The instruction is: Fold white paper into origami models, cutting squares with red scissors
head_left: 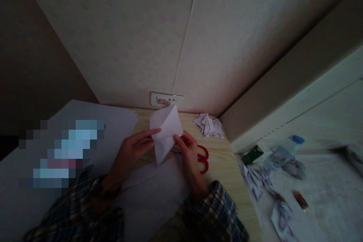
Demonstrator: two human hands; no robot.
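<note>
A partly folded sheet of white paper [168,124] is held up between both hands over the desk, one corner pointing up and another down. My left hand [138,144] pinches its left edge between thumb and fingers. At the lower right edge, my right hand [187,145] grips the paper with thumb and fingertips. Red-handled scissors [203,159] lie on the desk just right of my right hand, their blades largely hidden. Beneath my hands, white paper [154,193] lies near the front.
Folded paper pieces [209,125] are heaped at the desk's back right corner. A wall socket [161,100] sits behind the paper. White sheets [113,119] and a blurred-out patch are at left. On the floor at right lie a plastic bottle [280,155] and crumpled paper [256,181].
</note>
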